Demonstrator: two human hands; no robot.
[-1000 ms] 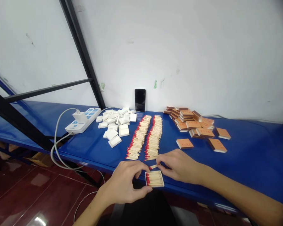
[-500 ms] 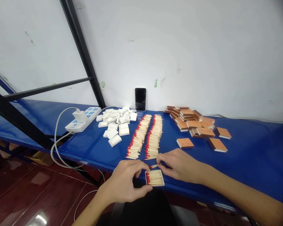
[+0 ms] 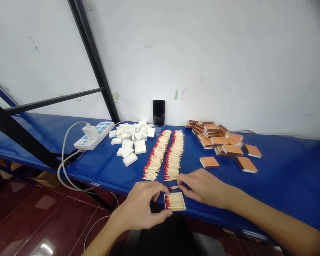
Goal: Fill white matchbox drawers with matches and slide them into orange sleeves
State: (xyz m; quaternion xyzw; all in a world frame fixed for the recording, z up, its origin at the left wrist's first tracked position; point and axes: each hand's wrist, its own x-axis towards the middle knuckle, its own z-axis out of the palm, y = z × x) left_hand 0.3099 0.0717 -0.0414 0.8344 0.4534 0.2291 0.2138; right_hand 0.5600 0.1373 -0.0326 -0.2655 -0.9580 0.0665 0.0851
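Note:
My left hand (image 3: 144, 204) grips the left end of a white matchbox tray (image 3: 185, 205) between thumb and fingers, at the table's front edge. Matches (image 3: 176, 201) lie side by side in the tray, red heads to the left. Just above it, my right hand (image 3: 200, 186) pinches matchsticks (image 3: 174, 187) by their plain ends, red tips pointing left; how many I cannot tell. Beyond the hands, two long rows of loose matches, a left row (image 3: 157, 156) and a right row (image 3: 174, 154), run away from me on the blue table.
White empty trays (image 3: 132, 135) are heaped at the left. Orange-brown matchbox sleeves (image 3: 218, 138) form a pile at the right. A phone (image 3: 159, 112) leans on the wall. A power strip (image 3: 94, 137) with a white cable sits by a black metal post (image 3: 96, 60).

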